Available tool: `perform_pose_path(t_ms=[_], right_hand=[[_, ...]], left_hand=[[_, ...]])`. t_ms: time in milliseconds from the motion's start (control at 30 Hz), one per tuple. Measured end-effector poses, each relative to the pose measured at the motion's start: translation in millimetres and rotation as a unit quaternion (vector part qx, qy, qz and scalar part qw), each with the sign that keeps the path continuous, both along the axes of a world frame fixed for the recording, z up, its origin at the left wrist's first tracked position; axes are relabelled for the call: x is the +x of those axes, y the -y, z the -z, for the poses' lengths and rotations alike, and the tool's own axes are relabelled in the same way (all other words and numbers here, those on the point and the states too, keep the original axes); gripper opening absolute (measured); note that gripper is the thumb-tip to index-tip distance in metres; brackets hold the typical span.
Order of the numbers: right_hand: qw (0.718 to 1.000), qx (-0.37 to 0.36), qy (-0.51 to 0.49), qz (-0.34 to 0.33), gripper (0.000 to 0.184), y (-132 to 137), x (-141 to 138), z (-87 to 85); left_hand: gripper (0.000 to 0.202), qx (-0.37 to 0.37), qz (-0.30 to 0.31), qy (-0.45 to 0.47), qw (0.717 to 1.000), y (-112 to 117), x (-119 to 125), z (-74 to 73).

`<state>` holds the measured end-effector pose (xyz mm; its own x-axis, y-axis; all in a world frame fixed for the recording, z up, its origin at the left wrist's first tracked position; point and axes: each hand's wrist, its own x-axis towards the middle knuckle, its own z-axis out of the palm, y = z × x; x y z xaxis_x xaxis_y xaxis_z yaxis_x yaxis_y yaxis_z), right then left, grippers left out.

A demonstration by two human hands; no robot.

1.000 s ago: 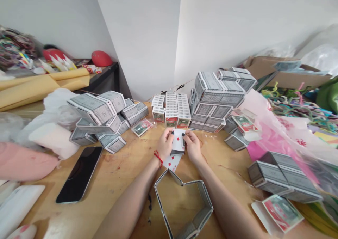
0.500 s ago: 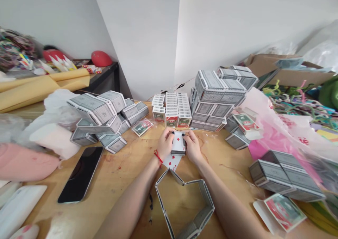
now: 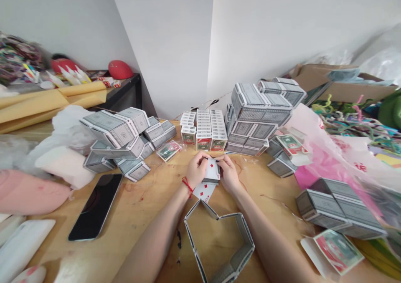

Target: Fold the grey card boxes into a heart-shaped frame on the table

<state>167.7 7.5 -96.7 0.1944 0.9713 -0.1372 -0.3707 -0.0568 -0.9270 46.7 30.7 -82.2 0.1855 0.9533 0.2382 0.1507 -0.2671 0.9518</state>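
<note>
An ace of diamonds playing card (image 3: 212, 166) faces up between my hands, with grey patterned card backs showing just below it. My left hand (image 3: 197, 168), with a red string at the wrist, pinches the card's left side. On the opposite side, my right hand (image 3: 228, 171) has its fingers closed at the card's upper right edge. Under them, another diamond card (image 3: 204, 192) lies face up on the table. Nearer to me, between my forearms, stands a heart-shaped frame (image 3: 248, 228) made of folded cards.
Blocks of folded cards stand at the left (image 3: 108, 126) and in a taller stack (image 3: 250, 101) at the right. Rows of card boxes (image 3: 203, 128) line the back. A phone (image 3: 95, 208) lies left; an opened card box (image 3: 338, 249) lies front right.
The ace card has tilted slightly, its lower edge lifting a little so more of the card back beneath shows. My right fingers have shifted slightly at its upper edge.
</note>
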Motion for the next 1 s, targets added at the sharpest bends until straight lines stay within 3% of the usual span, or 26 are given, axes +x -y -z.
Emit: perform_pose_path(t_ms=[300, 467, 700, 833, 1000], right_hand=[[0.998, -0.015, -0.047, -0.042, 0.015, 0.8, -2.4, -5.5], [0.996, -0.042, -0.065, -0.051, 0.031, -1.0, -2.4, -6.1], [0.962, -0.051, -0.134, -0.233, 0.028, 3.4, 10.7, -11.0], [0.968, -0.050, -0.135, -0.204, 0.030, 3.6, 10.1, -10.0], [0.982, -0.033, -0.095, -0.159, 0.033, 2.8, 2.7, -7.2]], left_hand=[[0.019, 0.037, 0.010, -0.041, 0.998, -7.6, -9.2, 0.2], [0.021, 0.055, 0.003, -0.044, 0.998, -9.2, -12.3, 1.8], [0.023, 0.087, 0.015, -0.033, 0.996, -6.1, -11.1, -0.8], [0.022, 0.046, 0.018, -0.010, 0.999, -3.0, -10.8, -3.2], [0.030, -0.035, 0.057, 0.081, 0.994, -0.6, -10.4, -5.9]])
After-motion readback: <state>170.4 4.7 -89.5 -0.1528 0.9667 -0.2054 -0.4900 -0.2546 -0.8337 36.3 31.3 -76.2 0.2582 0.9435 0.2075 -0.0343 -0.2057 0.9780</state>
